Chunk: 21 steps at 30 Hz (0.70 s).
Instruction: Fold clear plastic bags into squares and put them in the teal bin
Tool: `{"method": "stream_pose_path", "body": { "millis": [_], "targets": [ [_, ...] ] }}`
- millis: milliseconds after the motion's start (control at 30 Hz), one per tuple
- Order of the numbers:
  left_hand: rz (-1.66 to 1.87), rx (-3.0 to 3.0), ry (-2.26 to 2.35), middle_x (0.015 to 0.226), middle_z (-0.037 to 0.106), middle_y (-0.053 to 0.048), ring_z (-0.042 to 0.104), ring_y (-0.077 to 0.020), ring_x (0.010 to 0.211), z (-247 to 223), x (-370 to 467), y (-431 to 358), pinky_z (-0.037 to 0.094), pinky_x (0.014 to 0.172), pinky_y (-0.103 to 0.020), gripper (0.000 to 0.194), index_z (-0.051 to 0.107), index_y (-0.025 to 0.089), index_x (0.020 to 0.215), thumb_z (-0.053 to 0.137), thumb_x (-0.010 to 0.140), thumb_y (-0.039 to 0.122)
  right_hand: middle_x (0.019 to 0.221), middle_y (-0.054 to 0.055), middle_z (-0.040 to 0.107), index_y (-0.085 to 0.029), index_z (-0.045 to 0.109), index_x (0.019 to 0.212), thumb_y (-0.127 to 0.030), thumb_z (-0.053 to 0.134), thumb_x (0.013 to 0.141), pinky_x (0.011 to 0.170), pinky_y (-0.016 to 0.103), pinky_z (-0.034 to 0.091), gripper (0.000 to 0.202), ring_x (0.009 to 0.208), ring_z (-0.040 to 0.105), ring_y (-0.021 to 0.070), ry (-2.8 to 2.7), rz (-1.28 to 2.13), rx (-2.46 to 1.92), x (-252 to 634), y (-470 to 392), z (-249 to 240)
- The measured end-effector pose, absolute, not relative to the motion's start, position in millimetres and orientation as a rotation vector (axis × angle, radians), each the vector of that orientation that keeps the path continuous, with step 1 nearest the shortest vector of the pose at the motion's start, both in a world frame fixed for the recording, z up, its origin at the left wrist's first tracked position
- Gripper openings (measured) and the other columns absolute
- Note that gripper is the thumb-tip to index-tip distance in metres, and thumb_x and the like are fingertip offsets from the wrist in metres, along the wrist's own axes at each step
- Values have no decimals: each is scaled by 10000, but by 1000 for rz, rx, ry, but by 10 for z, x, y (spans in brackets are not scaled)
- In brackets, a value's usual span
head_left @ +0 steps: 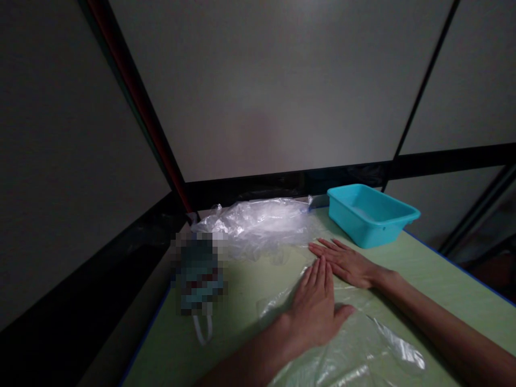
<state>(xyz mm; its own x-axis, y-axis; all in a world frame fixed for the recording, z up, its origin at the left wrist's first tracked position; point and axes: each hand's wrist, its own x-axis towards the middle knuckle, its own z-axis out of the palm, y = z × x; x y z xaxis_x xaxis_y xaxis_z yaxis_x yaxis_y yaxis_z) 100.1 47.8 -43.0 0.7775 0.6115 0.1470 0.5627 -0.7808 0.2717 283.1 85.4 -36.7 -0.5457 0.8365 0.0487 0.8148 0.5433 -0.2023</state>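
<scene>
Clear plastic sheet [342, 355], bottom centre of frame, lying wrinkled on the green table [237, 290]. Left hand [312, 306] palm-down on it, fingers straight and together, thumb out, gripping nothing. Right hand [349, 266] just above it in frame, flattened, fingers slightly apart, grasping nothing; can't tell whether it's on plastic or tabletop. Sheet looks feather-light, limp, slippery, probably easy to tear; best pinched at an edge or corner. Plastic pile [262, 220] mid-frame, turquoise basin [363, 226] right of it.
</scene>
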Motion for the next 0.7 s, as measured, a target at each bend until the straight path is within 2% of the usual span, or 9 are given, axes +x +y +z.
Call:
{"method": "stream_pose_path", "body": {
  "millis": [333,533,700],
  "targets": [
    [237,2755,954,1441,78,-157,29,-218,1322,-340,748,450,104,1090,-346,704,142,28,1370,161,884,536,1437,-8,221,-236,158,1392,-372,185,930,1047,511,142,482,1318,131,236,-2640,176,-1435,2823,856,-373],
    [100,2736,1011,1447,60,-108,28,-182,1324,-258,522,412,110,1090,-329,631,137,66,1378,269,897,453,1439,-15,215,-242,141,1395,-368,195,930,1052,497,139,485,1321,119,232,-2637,154,-1443,2831,864,-389],
    [133,2753,1060,1450,54,-70,55,-166,1325,-308,308,390,145,1084,-324,612,130,122,1384,336,884,409,1438,-4,221,-227,148,1395,-376,195,929,1046,502,156,492,1319,125,242,-2638,142,-1442,2828,869,-393]
  ]
}}
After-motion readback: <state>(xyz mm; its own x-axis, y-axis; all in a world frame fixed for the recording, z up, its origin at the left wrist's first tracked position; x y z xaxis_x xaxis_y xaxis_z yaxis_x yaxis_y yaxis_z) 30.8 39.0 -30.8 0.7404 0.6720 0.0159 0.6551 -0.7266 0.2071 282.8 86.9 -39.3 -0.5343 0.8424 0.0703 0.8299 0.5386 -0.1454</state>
